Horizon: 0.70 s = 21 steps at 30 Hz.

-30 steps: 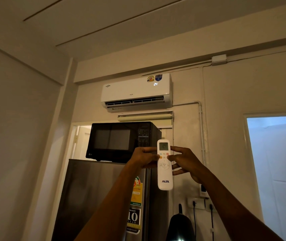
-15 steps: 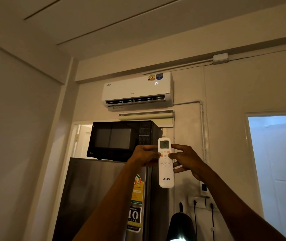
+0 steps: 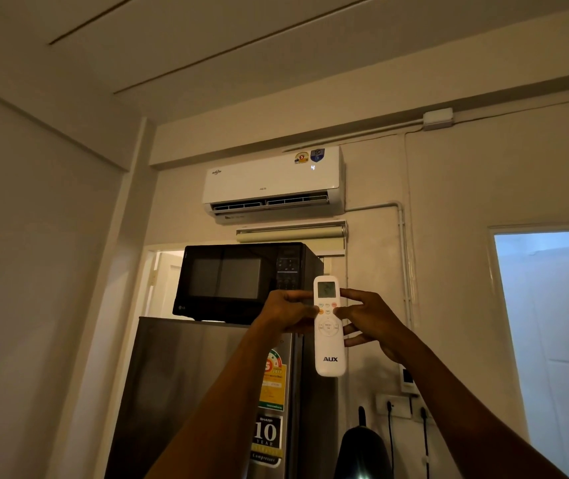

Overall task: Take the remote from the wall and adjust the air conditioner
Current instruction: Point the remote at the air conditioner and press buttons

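Observation:
A white AUX remote point(image 3: 328, 354) stands upright at arm's length, its small screen on top. My left hand point(image 3: 285, 312) grips its left side, thumb near the orange button. My right hand point(image 3: 371, 321) holds its right side, thumb resting by the upper buttons. High on the wall above hangs the white air conditioner point(image 3: 272, 183), its flap open, with a lit digit reading "4" near its right end.
A black microwave point(image 3: 238, 281) sits on a steel fridge point(image 3: 207, 392) straight behind the remote. A wall holder and sockets with plugged cables point(image 3: 395, 406) lie low right. A bright doorway point(image 3: 552, 323) opens at the right. A dark rounded object point(image 3: 360, 451) rises at the bottom.
The display on the air conditioner read "24" before and now shows only "4". Both hands and the remote stay in nearly the same place.

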{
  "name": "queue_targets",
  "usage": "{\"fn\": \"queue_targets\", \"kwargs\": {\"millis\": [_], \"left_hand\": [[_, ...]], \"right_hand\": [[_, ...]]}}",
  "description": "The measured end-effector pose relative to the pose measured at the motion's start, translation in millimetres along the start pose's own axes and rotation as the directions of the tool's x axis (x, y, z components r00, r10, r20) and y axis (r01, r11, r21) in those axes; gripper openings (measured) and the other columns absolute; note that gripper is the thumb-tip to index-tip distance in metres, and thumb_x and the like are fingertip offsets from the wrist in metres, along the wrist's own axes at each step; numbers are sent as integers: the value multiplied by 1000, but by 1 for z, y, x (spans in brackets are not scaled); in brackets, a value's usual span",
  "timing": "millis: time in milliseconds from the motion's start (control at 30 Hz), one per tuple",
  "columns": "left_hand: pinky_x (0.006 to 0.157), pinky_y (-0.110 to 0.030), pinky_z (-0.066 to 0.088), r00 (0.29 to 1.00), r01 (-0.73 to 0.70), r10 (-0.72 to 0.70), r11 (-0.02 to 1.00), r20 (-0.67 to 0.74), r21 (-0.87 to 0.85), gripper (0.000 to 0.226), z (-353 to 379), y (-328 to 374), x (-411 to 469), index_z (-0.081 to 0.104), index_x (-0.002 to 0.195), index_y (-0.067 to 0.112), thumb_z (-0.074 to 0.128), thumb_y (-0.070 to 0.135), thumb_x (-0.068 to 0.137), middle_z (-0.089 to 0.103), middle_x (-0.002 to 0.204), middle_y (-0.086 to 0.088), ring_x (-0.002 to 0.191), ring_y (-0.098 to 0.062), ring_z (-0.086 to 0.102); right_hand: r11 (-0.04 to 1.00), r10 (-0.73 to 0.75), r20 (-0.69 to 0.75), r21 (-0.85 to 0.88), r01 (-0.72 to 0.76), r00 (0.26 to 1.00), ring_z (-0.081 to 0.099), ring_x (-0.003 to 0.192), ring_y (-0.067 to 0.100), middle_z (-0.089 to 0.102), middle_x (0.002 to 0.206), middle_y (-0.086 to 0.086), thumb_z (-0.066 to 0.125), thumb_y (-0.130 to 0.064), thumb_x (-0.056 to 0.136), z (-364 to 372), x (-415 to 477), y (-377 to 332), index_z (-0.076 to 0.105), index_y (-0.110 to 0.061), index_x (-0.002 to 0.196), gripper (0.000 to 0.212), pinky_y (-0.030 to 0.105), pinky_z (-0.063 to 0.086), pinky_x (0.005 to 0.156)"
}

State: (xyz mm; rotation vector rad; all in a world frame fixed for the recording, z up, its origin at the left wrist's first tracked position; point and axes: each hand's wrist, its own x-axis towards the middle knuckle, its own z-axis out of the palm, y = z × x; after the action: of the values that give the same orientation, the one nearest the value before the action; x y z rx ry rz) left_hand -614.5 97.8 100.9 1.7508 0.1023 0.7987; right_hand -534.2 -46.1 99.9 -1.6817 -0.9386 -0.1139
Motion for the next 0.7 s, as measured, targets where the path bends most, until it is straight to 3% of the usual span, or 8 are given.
{"fn": "queue_targets", "kwargs": {"millis": [133,333,700], "left_hand": [[81,-38,59,1000,-9,9,1000,-8,0,36,-2,0,-1,62,120,12,65,5,85,68,120,-13,106,-29,69],[69,-31,59,1000,-1,1,1000,-16,-9,35,-3,-2,-2,62,120,12,64,4,85,67,122,-14,109,-29,67],[85,-40,58,1000,-1,2,1000,-30,28,36,0,-9,9,61,121,11,64,4,85,66,123,-14,109,-30,67]], "right_hand": [[1000,-10,4,7,10,1000,70,98,35,64,125,18,63,-10,88,2,2,0,44,-21,139,55,52,60,77],[1000,-23,11,4,23,1000,71,97,34,64,125,17,63,-11,88,5,5,4,44,-22,139,56,53,59,77],[999,-44,31,16,44,999,71,97,33,64,124,16,64,-12,88,5,17,16,44,-21,139,56,49,61,74]]}}
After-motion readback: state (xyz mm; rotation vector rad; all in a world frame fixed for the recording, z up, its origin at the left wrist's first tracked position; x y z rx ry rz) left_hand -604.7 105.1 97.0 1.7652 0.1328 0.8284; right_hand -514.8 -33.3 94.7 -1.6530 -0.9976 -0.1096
